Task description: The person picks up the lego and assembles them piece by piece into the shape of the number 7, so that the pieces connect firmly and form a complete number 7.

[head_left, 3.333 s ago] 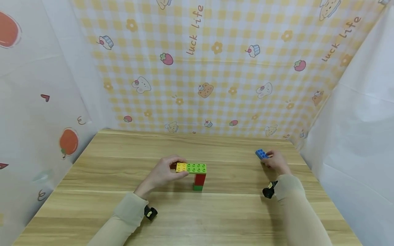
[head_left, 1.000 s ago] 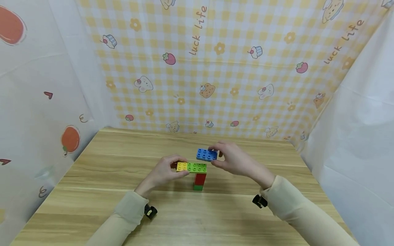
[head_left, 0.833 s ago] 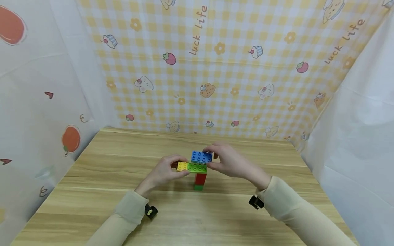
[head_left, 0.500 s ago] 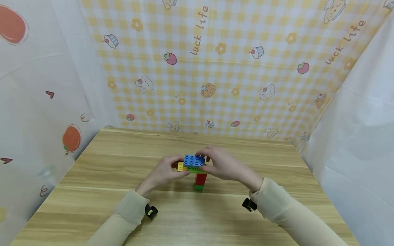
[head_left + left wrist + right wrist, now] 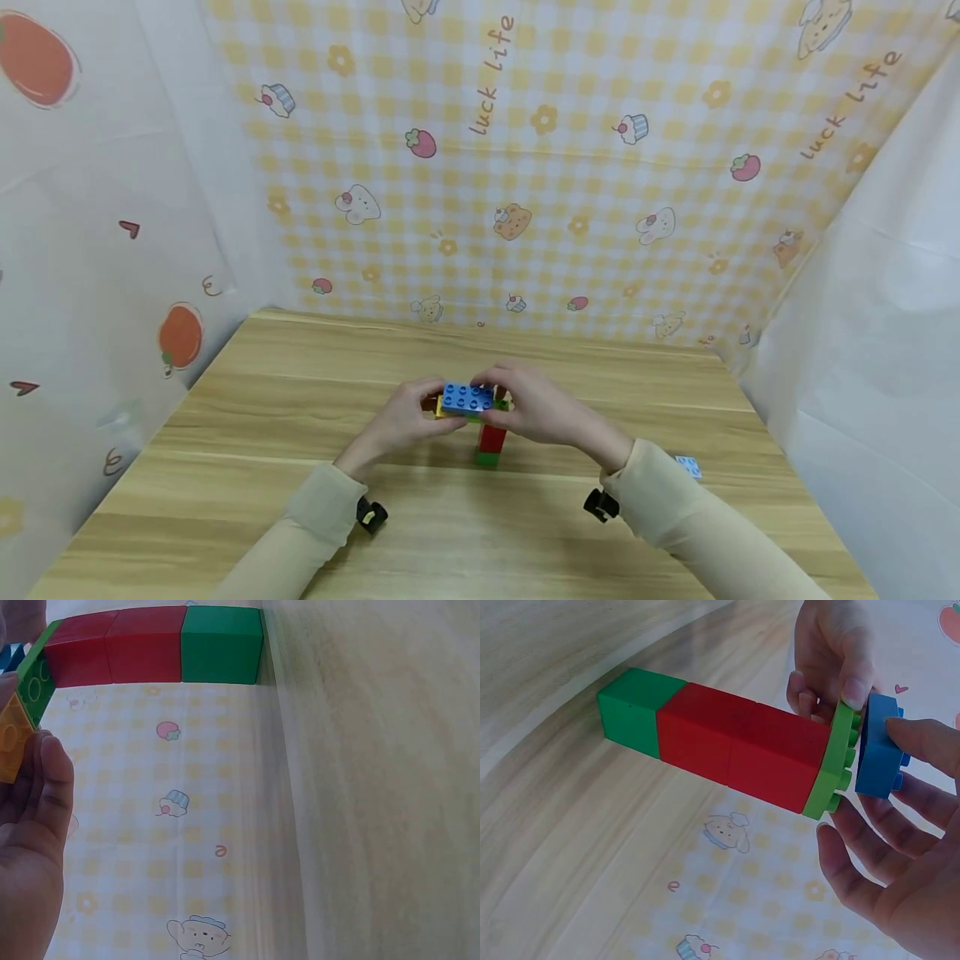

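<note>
A small tower with a green brick (image 5: 636, 712) at its foot and two red bricks (image 5: 727, 742) above it stands on the table. A light green plate (image 5: 830, 761) caps it, studs up, jutting leftward. My left hand (image 5: 397, 421) pinches a yellow brick (image 5: 11, 735) at the plate's left end. Between thumb and fingers of my right hand (image 5: 543, 408) is a blue eight-stud brick (image 5: 467, 398). It lies over the yellow brick and most of the plate; in the right wrist view a narrow gap shows between it and the plate's studs.
A light blue brick (image 5: 688, 467) lies on the wooden table (image 5: 480, 542) beside my right sleeve. Patterned cloth (image 5: 465, 167) hangs behind the table's back edge, and white cloth (image 5: 885, 333) hangs at the sides.
My right hand has picked the blue brick off the table's right side and carried it left, then down over the plate. The left hand keeps its place. The light blue brick has come into view.
</note>
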{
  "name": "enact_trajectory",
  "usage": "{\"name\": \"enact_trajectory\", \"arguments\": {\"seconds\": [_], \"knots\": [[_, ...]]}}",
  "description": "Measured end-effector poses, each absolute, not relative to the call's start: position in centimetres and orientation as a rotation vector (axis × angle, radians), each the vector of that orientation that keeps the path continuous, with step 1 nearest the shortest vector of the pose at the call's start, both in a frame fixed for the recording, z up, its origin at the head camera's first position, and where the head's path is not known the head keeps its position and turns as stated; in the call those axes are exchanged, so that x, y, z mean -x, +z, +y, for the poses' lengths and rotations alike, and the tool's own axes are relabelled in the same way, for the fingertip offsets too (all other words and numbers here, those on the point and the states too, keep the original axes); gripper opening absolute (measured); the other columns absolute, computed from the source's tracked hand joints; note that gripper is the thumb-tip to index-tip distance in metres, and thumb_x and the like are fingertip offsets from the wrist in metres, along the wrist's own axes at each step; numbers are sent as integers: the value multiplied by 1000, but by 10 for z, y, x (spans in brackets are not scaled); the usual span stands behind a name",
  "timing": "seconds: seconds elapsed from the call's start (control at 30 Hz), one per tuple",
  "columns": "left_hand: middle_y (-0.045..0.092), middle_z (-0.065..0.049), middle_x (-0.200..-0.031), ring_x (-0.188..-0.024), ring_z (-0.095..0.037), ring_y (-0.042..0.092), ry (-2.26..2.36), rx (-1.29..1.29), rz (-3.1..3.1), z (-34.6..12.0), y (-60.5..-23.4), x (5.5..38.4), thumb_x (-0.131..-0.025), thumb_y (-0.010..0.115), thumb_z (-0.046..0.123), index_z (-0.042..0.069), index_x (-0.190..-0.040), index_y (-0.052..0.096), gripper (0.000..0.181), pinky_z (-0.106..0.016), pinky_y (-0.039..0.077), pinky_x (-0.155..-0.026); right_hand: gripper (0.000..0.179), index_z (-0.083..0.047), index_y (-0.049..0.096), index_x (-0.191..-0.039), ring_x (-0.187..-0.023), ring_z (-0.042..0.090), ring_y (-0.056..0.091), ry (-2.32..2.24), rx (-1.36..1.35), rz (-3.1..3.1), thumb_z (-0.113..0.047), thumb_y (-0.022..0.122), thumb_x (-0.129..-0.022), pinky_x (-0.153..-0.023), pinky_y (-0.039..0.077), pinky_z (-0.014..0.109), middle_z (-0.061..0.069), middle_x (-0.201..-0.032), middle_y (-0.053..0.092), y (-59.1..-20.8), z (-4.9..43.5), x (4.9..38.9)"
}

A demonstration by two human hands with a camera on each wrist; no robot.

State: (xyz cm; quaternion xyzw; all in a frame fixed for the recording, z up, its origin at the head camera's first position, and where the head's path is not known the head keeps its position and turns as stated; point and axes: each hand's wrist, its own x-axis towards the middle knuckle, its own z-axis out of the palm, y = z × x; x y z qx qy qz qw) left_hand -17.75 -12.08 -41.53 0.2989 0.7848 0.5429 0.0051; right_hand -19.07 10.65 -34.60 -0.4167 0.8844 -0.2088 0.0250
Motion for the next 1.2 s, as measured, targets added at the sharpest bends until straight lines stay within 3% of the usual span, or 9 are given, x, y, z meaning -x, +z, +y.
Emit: {"name": "enact_trajectory", "arguments": {"seconds": [0.4,0.53,0.73,0.87,1.0,1.1,1.2], "knots": [[65,-7,-105,-93,-18,62,1701,-916,2439,-119,-415,177,-86,75,7,0,-113,65,29,-34,54,-81,37,-9,63,-125,-91,12,59,-703,1278,2686,-20,72,-90,-76,52,31,-1,-107,62,-352,107,193],[64,-8,-105,-93,-18,62,1713,-916,2425,-119,-415,177,-87,74,6,0,-113,64,29,-37,54,-81,37,-10,63,-126,-92,12,58,-741,1277,2675,-20,72,-91,-74,51,30,-3,-106,61,-356,109,194],[66,-9,-101,-83,-15,64,1741,-920,2384,-120,-416,177,-87,74,3,-2,-115,63,30,-37,56,-71,49,-11,57,-136,-99,13,59,-885,1465,2686,-18,73,-90,-79,52,32,2,-117,62,-380,113,194],[67,-10,-97,-74,-26,66,1760,-914,2332,-119,-416,177,-88,72,3,-3,-116,62,30,-37,57,-62,58,-11,52,-141,-107,19,59,-986,1593,2715,-14,75,-88,-85,52,32,8,-124,59,-402,115,192],[68,-12,-96,-72,-43,65,1794,-898,2279,-119,-417,178,-88,71,1,-5,-117,61,31,-44,56,-61,68,-13,43,-148,-95,16,60,-1048,1613,2738,-11,75,-88,-73,52,25,9,-123,58,-419,115,190],[68,-13,-95,-72,-47,64,1813,-883,2246,-119,-425,182,-88,71,-1,-5,-118,60,32,-49,55,-61,71,-15,39,-150,-84,13,56,-1086,1613,2747,-9,74,-88,-66,49,21,9,-119,59,-428,114,190],[69,-12,-93,-73,-48,64,1848,-859,2190,-120,-435,187,-88,71,1,-3,-120,60,33,-53,54,-63,68,-16,40,-150,-85,12,57,-1123,1615,2761,-8,71,-90,-68,50,22,7,-115,60,-433,113,190]]}}
